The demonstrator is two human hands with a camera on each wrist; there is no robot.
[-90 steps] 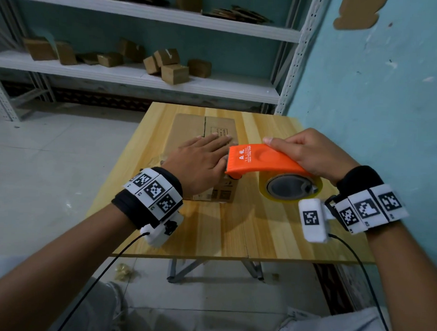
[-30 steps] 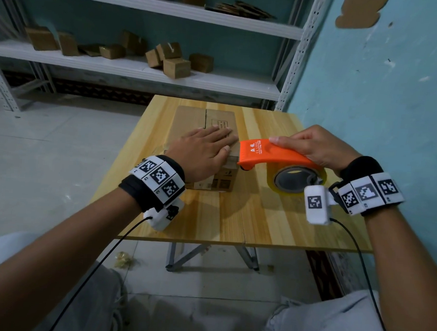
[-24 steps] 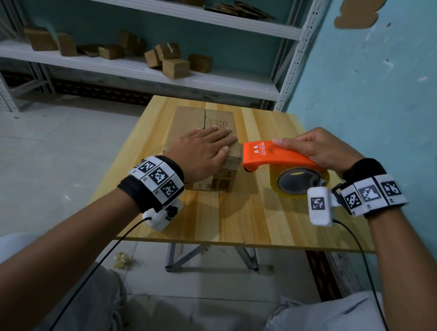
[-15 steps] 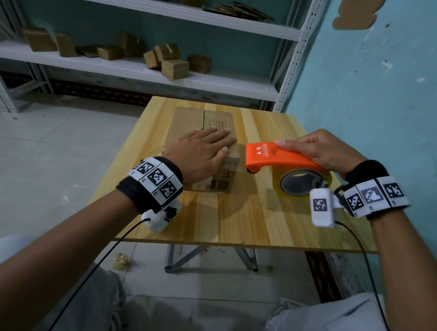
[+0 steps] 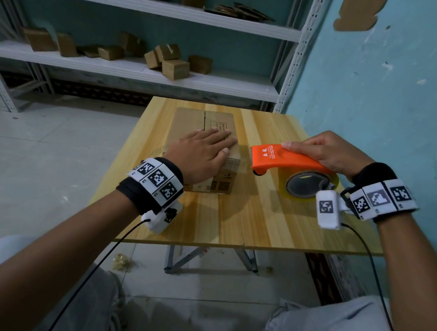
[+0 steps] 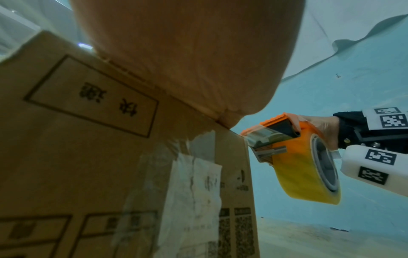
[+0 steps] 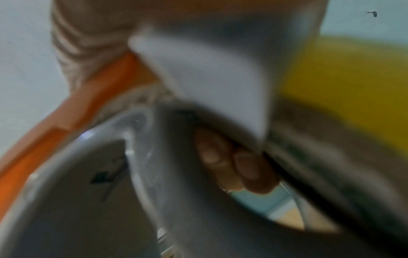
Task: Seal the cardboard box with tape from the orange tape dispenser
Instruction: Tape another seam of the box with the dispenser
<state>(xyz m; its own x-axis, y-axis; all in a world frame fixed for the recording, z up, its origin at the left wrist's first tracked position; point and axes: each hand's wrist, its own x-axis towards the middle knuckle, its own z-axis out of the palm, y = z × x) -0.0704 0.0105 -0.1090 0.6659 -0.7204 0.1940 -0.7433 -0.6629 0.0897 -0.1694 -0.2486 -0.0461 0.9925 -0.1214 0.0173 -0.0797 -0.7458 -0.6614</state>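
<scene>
A closed cardboard box (image 5: pixel 189 119) sits on the wooden table (image 5: pixel 260 217), its top seam running away from me. My left hand (image 5: pixel 205 152) lies flat on the box's top with straight fingers; its palm (image 6: pixel 187 52) presses the near edge of the box (image 6: pixel 88 157). To the right of the box, my right hand (image 5: pixel 323 150) grips the orange tape dispenser (image 5: pixel 285 159) with its yellow tape roll (image 5: pixel 309 186). The dispenser (image 6: pixel 287 139) hovers just clear of the box's right corner. In the right wrist view, fingertips (image 7: pixel 238 165) curl inside the roll's core.
A blue wall (image 5: pixel 378 97) runs close along the table's right side. White metal shelving (image 5: pixel 141 74) behind the table holds several small cardboard boxes. Tiled floor lies to the left, and the table's front edge is near my knees.
My right hand has drawn the dispenser off the box's top and to the right, down beside the box. My left hand has stayed flat on the box.
</scene>
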